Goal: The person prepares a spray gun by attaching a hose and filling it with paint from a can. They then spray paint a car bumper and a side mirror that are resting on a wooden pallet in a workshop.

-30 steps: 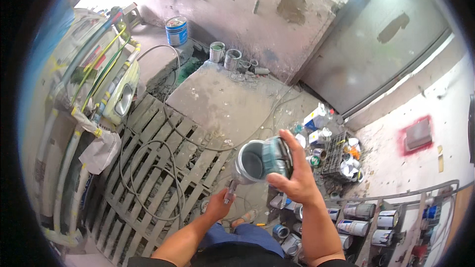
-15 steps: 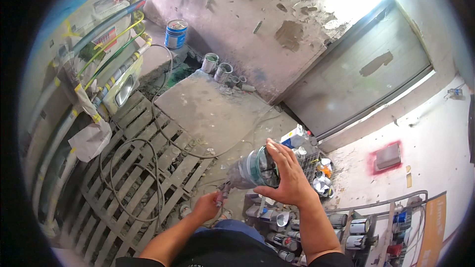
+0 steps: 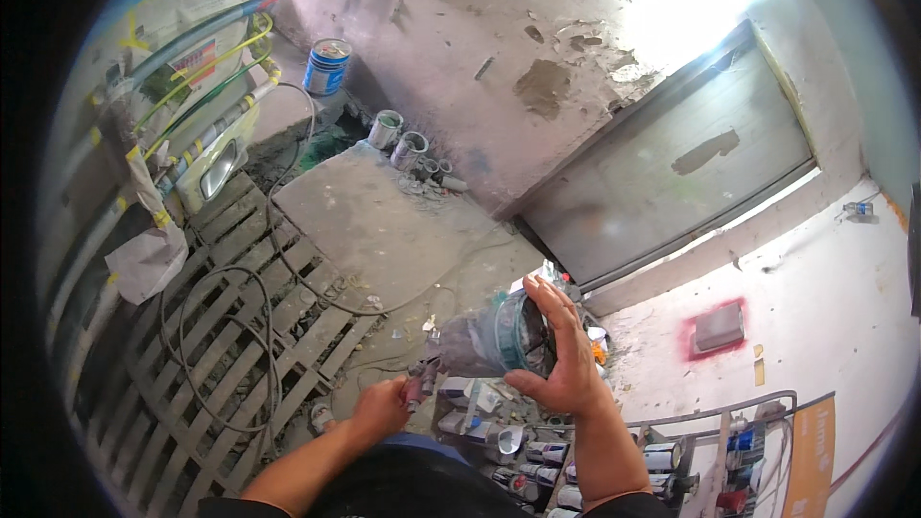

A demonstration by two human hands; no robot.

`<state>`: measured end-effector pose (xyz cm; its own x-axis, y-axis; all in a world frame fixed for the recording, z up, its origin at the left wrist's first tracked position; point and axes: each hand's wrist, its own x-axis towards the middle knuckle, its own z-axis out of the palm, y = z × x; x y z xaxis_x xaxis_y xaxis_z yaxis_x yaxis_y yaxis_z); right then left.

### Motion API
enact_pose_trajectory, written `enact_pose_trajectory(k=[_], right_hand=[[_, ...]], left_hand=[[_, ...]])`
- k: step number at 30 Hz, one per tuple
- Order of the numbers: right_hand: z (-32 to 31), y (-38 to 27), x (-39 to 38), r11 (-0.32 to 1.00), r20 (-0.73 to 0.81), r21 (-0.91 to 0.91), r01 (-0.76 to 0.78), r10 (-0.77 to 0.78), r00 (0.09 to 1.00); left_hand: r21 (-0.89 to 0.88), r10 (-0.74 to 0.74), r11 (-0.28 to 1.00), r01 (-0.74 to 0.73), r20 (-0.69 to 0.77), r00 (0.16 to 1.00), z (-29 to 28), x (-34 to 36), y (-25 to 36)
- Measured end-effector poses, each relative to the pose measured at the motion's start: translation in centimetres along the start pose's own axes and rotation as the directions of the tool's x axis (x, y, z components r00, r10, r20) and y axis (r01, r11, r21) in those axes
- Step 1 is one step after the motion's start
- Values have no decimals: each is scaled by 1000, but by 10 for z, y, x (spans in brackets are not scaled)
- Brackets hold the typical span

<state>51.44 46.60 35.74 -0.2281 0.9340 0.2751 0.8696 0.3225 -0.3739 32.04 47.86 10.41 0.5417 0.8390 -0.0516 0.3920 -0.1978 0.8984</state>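
Note:
A paint spray gun [image 3: 420, 384] with a large cloudy cup [image 3: 468, 341] is held in front of my body, the cup tilted toward the right. My left hand [image 3: 382, 409] is closed round the gun's handle. At the cup's wide end, my right hand [image 3: 566, 357] spans the teal rim [image 3: 510, 328], thumb below and fingers above, gripping it. What lies inside the cup is too murky to make out.
A slatted wooden pallet [image 3: 227, 337] with a coiled hose [image 3: 272, 364] covers the floor at left. Masked, taped car parts [image 3: 197, 120] stand beyond it. Paint cans [image 3: 386, 129] line the far wall, with a blue can [image 3: 327, 68] nearby. A shelf of cans [image 3: 662, 457] stands lower right.
The view has shifted, so the surroundings sit further left. Both hands keep their hold on the spray gun and its cup, and the gun has hardly moved against my body.

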Motion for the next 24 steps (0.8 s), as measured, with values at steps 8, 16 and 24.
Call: enact_pose_trajectory(k=[8, 16, 24], right_hand=[[9, -4, -12, 977, -219, 79, -200, 212, 952], [18, 13, -31, 935, -279, -88, -344, 309, 909], [-11, 12, -15, 961, 28, -190, 199, -198, 980]], left_hand=[[-56, 49, 997, -54, -86, 995, 15, 9, 14], [-15, 101, 995, -102, -96, 990, 28, 16, 12], [-53, 35, 998, -33, 54, 998, 22, 7, 12]])
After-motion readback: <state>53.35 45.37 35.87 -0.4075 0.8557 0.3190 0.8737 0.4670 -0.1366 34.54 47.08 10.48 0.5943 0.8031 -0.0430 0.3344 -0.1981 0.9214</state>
